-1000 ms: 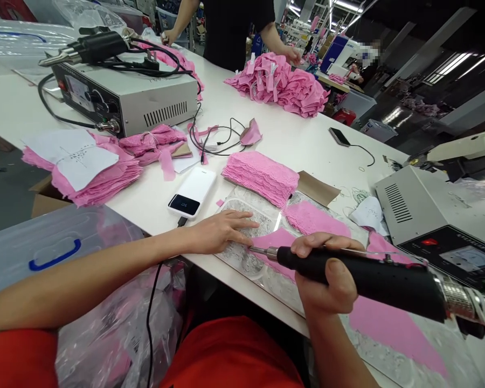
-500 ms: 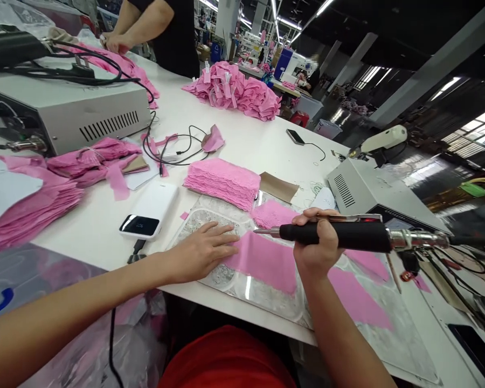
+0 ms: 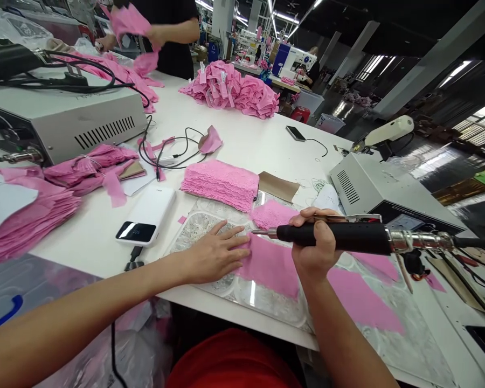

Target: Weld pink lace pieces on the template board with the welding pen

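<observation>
My left hand (image 3: 222,252) lies flat with spread fingers, its fingertips on the left edge of a pink fabric piece (image 3: 270,267). This piece rests on a clear plastic sheet (image 3: 250,304) with rounded raised outlines. In my right hand (image 3: 317,245) is a black corded hand tool (image 3: 358,237) with a slim metal tip, held level by wrapped fingers. The tip points left, at the fabric's upper left corner near my left fingertips; whether it touches cannot be made out. Just behind lie a small pink textured piece (image 3: 272,214) and a neat stack of pink textured pieces (image 3: 220,183).
A grey control box (image 3: 392,191) stands right, another (image 3: 73,116) left. A white power bank (image 3: 147,215), black cables (image 3: 157,161), a phone (image 3: 295,133) and a pink fabric heap (image 3: 230,89) lie on the white table. Across it, a person in black (image 3: 172,32) handles pink fabric.
My left hand has shifted slightly right along the fabric edge. The tool stays nearly in place. The person across the table has lifted pink fabric. The view has shifted a little.
</observation>
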The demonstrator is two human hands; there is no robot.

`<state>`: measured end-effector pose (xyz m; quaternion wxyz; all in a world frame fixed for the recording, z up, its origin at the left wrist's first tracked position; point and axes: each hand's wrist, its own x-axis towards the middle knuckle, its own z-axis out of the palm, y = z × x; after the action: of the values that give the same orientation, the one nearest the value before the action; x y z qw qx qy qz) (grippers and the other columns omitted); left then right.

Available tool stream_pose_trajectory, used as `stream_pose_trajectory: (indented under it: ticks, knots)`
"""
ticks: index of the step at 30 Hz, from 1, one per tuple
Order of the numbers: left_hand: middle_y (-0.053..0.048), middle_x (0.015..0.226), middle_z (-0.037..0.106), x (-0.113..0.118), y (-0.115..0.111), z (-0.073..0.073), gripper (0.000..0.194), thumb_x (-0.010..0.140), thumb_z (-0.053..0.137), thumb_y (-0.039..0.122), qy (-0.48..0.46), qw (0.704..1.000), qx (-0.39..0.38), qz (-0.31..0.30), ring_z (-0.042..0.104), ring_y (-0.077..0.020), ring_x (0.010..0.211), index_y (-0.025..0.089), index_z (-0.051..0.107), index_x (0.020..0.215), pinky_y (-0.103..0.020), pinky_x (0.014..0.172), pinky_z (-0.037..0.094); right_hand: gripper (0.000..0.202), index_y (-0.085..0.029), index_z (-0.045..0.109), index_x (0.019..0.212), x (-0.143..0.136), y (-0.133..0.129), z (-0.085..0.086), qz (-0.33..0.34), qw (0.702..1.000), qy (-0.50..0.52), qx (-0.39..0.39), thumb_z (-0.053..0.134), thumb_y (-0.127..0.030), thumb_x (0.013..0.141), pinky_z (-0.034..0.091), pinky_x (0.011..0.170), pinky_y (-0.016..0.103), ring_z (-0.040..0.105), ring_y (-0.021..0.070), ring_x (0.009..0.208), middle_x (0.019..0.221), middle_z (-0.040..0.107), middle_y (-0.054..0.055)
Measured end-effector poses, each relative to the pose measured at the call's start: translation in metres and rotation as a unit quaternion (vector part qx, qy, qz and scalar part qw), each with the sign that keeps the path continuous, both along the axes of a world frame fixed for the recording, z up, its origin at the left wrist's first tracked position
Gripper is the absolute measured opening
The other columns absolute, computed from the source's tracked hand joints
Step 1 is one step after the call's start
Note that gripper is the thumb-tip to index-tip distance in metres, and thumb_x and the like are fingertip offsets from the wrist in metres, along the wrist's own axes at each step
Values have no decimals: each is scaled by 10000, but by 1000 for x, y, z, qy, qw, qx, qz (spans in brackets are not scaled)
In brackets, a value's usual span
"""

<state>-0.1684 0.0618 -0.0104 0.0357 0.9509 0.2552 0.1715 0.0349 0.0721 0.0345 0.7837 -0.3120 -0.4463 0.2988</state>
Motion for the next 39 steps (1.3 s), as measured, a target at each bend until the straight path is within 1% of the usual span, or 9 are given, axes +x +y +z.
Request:
stream_pose_trajectory:
  ticks: [6, 18, 22, 29, 33, 36, 39]
  knots:
    - [-57, 1352, 567, -1, -1, -3, 298, 980, 451, 335, -10, 1000, -1, 12, 438, -308, 1320, 213, 605, 1204, -540, 1123, 262, 118, -218, 583, 837, -1, 0, -1, 11, 1000, 6, -4, 580, -219, 719, 498, 568, 304, 564, 107, 554, 746, 624, -32]
    - [-71, 1371, 544, 0, -1, -4, 301, 982, 430, 339, -7, 1000, -6, 10, 418, -323, 1335, 207, 601, 1193, -556, 1115, 268, 117, -214, 605, 858, -3, 1, -4, 27, 1000, -11, 10, 576, -199, 746, 507, 564, 306, 574, 114, 572, 771, 635, -19]
    - [-71, 1372, 542, 0, 0, -5, 298, 982, 429, 339, -8, 1000, -6, 9, 414, -330, 1337, 208, 602, 1187, -572, 1110, 266, 92, -210, 594, 838, -2, 3, -5, 34, 999, -14, 14, 584, -199, 747, 508, 564, 302, 576, 112, 568, 759, 637, -21]
    - [-76, 1375, 542, 0, -1, -4, 298, 987, 419, 336, -5, 1000, -7, 10, 418, -326, 1336, 204, 607, 1177, -570, 1106, 274, 65, -208, 570, 811, -1, 2, -6, 33, 999, -34, 15, 599, -203, 753, 509, 585, 314, 583, 114, 569, 755, 650, -23]
    - [-86, 1414, 508, 0, -1, -2, 330, 995, 404, 337, 15, 1000, -18, 11, 400, -333, 1352, 200, 587, 1233, -582, 1101, 278, 73, -204, 567, 806, -2, 1, -5, 27, 999, -35, 12, 604, -217, 743, 498, 584, 320, 576, 117, 566, 750, 648, -19]
    - [-88, 1420, 504, -7, -6, 2, 351, 1000, 392, 313, 36, 999, -26, 13, 382, -328, 1368, 200, 553, 1291, -579, 1104, 276, 83, -202, 573, 805, -2, 1, -1, 18, 1000, -23, 12, 595, -218, 727, 486, 559, 310, 566, 117, 551, 736, 639, -20]
    - [-88, 1397, 531, -23, -18, 3, 350, 1005, 382, 300, 32, 999, -20, 31, 382, -310, 1373, 187, 562, 1283, -558, 1123, 262, 98, -205, 576, 798, -2, -2, 4, 20, 1000, 12, 5, 585, -216, 701, 478, 539, 297, 554, 111, 537, 721, 631, -24]
